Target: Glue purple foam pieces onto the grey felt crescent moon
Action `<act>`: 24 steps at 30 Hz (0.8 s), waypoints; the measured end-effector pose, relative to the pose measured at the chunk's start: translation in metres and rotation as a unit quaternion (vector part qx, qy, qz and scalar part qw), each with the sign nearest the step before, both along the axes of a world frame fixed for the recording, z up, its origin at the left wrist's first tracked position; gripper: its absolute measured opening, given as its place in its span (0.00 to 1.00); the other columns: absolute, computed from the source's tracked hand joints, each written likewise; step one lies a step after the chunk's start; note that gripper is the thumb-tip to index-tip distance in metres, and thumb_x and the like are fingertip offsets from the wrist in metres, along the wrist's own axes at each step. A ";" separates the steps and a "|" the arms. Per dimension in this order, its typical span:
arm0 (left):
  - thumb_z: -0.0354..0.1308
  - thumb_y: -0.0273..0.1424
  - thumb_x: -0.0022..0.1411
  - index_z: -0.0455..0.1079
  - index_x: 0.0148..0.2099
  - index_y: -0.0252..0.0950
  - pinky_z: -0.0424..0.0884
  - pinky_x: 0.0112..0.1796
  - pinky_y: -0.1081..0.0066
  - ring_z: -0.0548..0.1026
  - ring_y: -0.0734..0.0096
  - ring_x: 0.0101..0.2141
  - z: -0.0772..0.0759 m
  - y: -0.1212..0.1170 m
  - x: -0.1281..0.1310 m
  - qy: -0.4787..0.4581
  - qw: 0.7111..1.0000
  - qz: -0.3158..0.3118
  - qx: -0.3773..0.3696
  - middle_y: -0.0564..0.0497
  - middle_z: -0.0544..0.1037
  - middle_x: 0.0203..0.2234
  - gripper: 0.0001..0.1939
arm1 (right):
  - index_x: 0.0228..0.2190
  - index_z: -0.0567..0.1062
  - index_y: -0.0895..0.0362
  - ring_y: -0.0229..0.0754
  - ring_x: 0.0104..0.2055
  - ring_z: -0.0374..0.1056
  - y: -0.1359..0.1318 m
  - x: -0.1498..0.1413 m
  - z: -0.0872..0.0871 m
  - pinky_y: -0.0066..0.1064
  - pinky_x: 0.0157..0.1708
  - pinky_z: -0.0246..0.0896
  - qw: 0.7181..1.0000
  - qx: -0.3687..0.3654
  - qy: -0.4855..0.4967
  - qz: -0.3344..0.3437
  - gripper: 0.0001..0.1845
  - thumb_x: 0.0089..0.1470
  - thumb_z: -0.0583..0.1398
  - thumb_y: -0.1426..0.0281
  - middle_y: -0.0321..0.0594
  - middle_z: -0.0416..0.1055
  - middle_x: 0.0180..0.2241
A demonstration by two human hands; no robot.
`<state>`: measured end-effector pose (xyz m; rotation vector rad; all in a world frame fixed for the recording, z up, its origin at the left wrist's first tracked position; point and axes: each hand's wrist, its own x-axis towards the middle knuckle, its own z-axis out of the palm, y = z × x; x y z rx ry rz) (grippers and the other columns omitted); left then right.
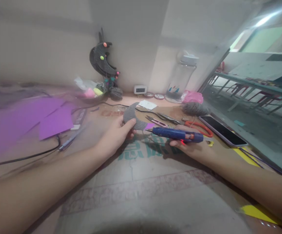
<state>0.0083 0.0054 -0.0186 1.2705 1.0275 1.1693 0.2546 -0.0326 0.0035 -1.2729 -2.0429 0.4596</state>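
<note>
Hands were mid-gluing: left hand gripped the grey yarn-wrapped crescent, right hand clasped the blue glue gun, whose nozzle likely needed touching to the crescent's tip.

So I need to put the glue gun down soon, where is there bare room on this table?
Bare tabletop lies near you, between both forearms, and between the purple sheets and left hand. Crowded beyond the glue gun: scissors, phone, pliers.
</note>
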 end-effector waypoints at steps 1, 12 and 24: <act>0.59 0.37 0.59 0.66 0.34 0.35 0.64 0.23 0.77 0.67 0.78 0.20 0.000 0.000 0.000 0.001 1.000 -0.001 0.001 0.57 0.70 0.20 0.10 | 0.23 0.69 0.52 0.42 0.23 0.66 0.001 0.000 0.000 0.33 0.23 0.62 1.000 -0.007 0.002 0.002 0.19 0.50 0.64 0.51 0.35 0.69 0.22; 0.59 0.36 0.59 0.66 0.32 0.36 0.64 0.23 0.78 0.67 0.78 0.20 0.000 0.001 0.001 0.005 1.000 -0.002 -0.002 0.56 0.71 0.20 0.09 | 0.23 0.69 0.51 0.43 0.22 0.66 0.004 0.001 -0.009 0.34 0.22 0.61 1.000 -0.023 0.015 -0.004 0.17 0.48 0.65 0.53 0.35 0.69 0.20; 0.58 0.35 0.60 0.66 0.34 0.36 0.63 0.22 0.79 0.67 0.80 0.19 -0.001 0.002 0.000 0.000 1.000 -0.013 -0.006 0.57 0.71 0.20 0.09 | 0.22 0.67 0.51 0.44 0.24 0.66 0.003 -0.002 -0.004 0.35 0.24 0.62 0.999 -0.038 -0.003 -0.019 0.17 0.47 0.65 0.54 0.36 0.68 0.21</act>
